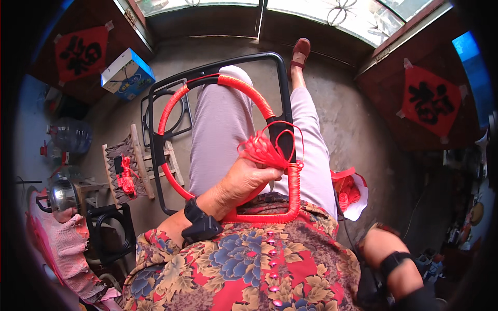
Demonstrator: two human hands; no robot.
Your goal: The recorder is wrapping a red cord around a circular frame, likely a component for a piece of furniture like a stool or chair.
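The scene is lit by daylight admitted through the window (332, 13) at the top, where the panes are overexposed. The concrete floor (353, 109) is evenly lit, while the side areas are left dim. Straight edges are bent by fisheye distortion, and a dark vignette is seen at the rim.

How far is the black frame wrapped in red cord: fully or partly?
Partly. Red cord covers the inner loop and near edge; the black frame shows bare along its outer bars.
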